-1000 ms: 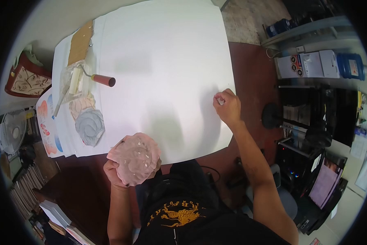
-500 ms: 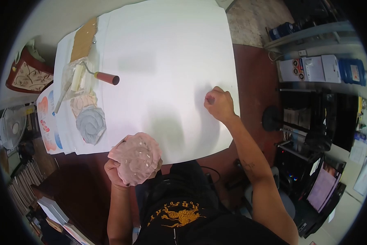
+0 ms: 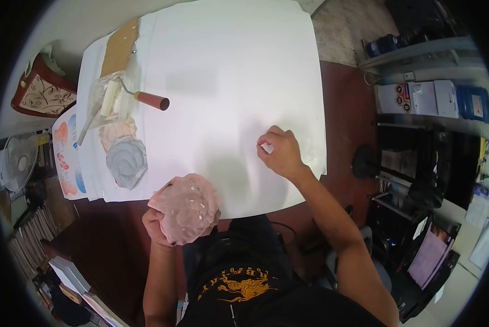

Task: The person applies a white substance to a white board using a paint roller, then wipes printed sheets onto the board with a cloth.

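Observation:
My left hand (image 3: 156,226) grips the left edge of a pink, rounded, folded rosette-like piece (image 3: 189,210). Small pale bits lie scattered on its face, and its material is hard to make out. It is held near my body, at the table's front edge. Over the white table (image 3: 239,71), toward its right side, hovers my right hand (image 3: 281,153), thumb and fingertips brought together in a pinch. Whatever may be between those fingertips is too small to see. A grey swirled rosette (image 3: 126,162) lies on the table's left side, beside a peach-coloured one (image 3: 117,134).
A roller with a red-brown handle (image 3: 153,101) rests beside a clear plastic wrapping (image 3: 107,98) on the left. Behind these lies a piece of brown cardboard (image 3: 120,49). A patterned chair (image 3: 46,90) and a fan (image 3: 20,161) stand beyond the left side.
My right hand has moved left and slightly toward me, still pinched. The pink rosette stays in my left hand, its face turned slightly. The whole view has shifted a little.

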Demonstrator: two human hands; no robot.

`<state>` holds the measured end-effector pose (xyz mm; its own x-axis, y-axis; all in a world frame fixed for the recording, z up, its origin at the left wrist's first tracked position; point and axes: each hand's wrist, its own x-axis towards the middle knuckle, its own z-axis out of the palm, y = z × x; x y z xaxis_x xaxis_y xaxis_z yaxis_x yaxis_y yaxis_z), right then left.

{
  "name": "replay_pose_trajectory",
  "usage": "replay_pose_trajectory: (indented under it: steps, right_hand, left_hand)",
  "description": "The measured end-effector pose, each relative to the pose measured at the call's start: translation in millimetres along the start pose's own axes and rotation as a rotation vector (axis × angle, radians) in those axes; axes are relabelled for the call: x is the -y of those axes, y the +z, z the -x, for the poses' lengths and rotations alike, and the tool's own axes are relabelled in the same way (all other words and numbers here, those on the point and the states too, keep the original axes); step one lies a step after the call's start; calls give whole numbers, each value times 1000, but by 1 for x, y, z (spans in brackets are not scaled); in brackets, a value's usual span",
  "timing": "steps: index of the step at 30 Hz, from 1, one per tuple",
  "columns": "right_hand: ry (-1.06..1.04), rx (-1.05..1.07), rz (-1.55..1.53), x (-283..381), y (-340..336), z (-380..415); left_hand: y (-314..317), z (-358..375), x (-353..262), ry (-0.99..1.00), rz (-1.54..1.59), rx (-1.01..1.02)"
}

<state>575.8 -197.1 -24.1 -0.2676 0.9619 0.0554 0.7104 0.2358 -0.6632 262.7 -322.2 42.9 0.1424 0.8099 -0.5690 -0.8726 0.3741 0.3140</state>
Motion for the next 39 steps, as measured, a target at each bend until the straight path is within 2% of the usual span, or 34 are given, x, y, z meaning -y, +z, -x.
replay_pose_trajectory:
  steps: [5,8,12,15,18,21,24,27,30,33,36,39]
  right_hand:
    - [-82,71,133,-5,24,-1]
    - [-113,61,81,-6,7,1]
    - [30,-13,31,-18,-19,10]
    - [-23,-6,83,-17,-19,10]
    - [-38,46,277,-17,-2,6]
    - [-3,51,194,-11,-4,1]
    - [-45,-36,137,-3,-2,-8]
    - [-13,37,258,-10,9,-9]
    - [10,44,194,-5,8,-5]
    - [-74,19,150,8,11,1]
    - [-41,99,228,3,24,2]
    - [-71,73,96,1,14,9]
  left_hand:
    - [-6,1,0,13,3,-47]
    - [-6,1,-1,19,7,-31]
    - [-6,1,-3,25,30,-28]
    - [-7,-1,-2,16,33,-9]
    - [-3,-2,-1,10,19,28]
    - [-1,-4,-1,16,10,34]
    - [-3,-1,0,18,12,-6]
    - [-5,0,0,23,-10,-3]
    - [-7,2,0,41,-22,-9]
    - [-7,2,0,28,-8,18]
    - [-8,2,1,20,-2,41]
    - [-8,6,2,28,2,21]
